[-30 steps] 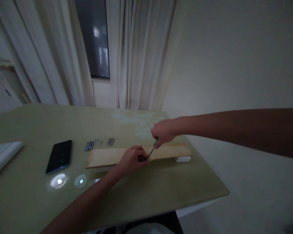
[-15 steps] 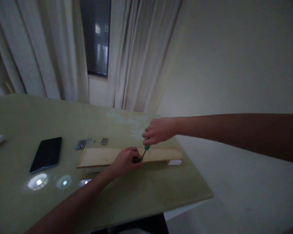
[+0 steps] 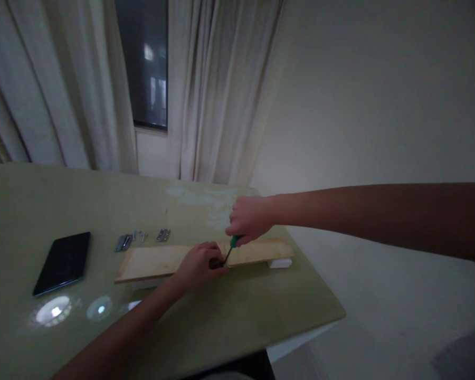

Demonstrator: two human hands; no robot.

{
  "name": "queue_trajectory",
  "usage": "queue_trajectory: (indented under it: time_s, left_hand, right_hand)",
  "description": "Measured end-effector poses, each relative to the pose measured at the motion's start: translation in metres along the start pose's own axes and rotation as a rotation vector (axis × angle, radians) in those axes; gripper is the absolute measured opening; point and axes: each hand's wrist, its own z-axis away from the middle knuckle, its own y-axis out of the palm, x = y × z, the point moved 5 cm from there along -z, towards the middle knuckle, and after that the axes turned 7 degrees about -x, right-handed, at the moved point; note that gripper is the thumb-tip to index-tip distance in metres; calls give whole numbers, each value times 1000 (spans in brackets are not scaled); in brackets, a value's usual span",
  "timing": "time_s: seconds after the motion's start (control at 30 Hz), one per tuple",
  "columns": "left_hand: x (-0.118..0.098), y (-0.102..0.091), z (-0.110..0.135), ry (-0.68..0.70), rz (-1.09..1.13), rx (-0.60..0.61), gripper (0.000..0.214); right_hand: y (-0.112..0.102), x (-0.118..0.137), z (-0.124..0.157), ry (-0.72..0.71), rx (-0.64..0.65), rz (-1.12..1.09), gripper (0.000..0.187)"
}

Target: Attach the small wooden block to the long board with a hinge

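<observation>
A screwdriver with a green handle (image 3: pixel 233 242) is gripped in my right hand (image 3: pixel 250 217), its thin shaft slanting down to the near edge of a pale wooden board (image 3: pixel 154 261). There its tip meets a small dark metal piece (image 3: pixel 217 263) that looks like a hinge. My left hand (image 3: pixel 201 264) rests on the board, thumb and fingers closed around this piece; most of it is hidden by them. The board lies flat, raised on white blocks (image 3: pixel 280 263) under its ends.
Behind the board lie a silver hinge (image 3: pixel 163 235), several loose screws (image 3: pixel 140 235) and more metal hinge parts (image 3: pixel 123 243). A black tablet (image 3: pixel 63 262) is at the left on the green tabletop (image 3: pixel 237 311). Curtains (image 3: pixel 221 95) and a wall (image 3: pixel 372 105) stand beyond the table.
My right hand has turned on the screwdriver handle, and the tool's tip stays at the same spot. My left hand keeps its place on the board. The camera view has shifted slightly.
</observation>
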Motion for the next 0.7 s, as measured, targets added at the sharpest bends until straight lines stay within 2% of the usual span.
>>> queue_trajectory:
  time_s: [0.07, 0.13, 0.2, 0.27, 0.3, 0.33, 0.4, 0.47, 0.53, 0.6, 0.67, 0.7]
  left_hand:
    - [0, 0, 0, 5, 7, -6, 10]
    - [0, 0, 0, 16, 15, -15, 11]
    - [0, -1, 0, 17, 17, -21, 13]
    - [0, -1, 0, 12, 15, -18, 13]
    - [0, -1, 0, 11, 13, -15, 13]
    - [-1, -1, 0, 10, 10, -11, 13]
    - [-1, -2, 0, 11, 4, -11, 13]
    - [-1, -2, 1, 14, 2, -10, 13]
    - [1, -1, 1, 11, 8, -9, 12]
    - [2, 0, 1, 6, 11, -11, 10]
    - [3, 0, 2, 3, 7, -13, 9]
    - [3, 0, 2, 6, 3, -14, 9]
  right_hand:
    - [6, -7, -8, 142, 89, -59, 43]
    - [7, -11, -11, 179, 106, -64, 48]
    - [2, -7, -7, 64, 8, 21, 37]
    - [-3, 5, 3, -180, -119, 156, 22]
    - [-2, 9, 8, -257, -142, 189, 20]
    - [0, 11, 10, -263, -125, 184, 21]
    - [8, 5, 8, -98, -20, 92, 27]
    - [16, -1, 4, 70, 81, 8, 41]
    - [17, -5, 2, 128, 81, 2, 48]
    - [12, -2, 3, 36, -23, 79, 36]
    - [8, 7, 6, -168, -137, 173, 23]
    - [8, 9, 6, -219, -144, 173, 20]
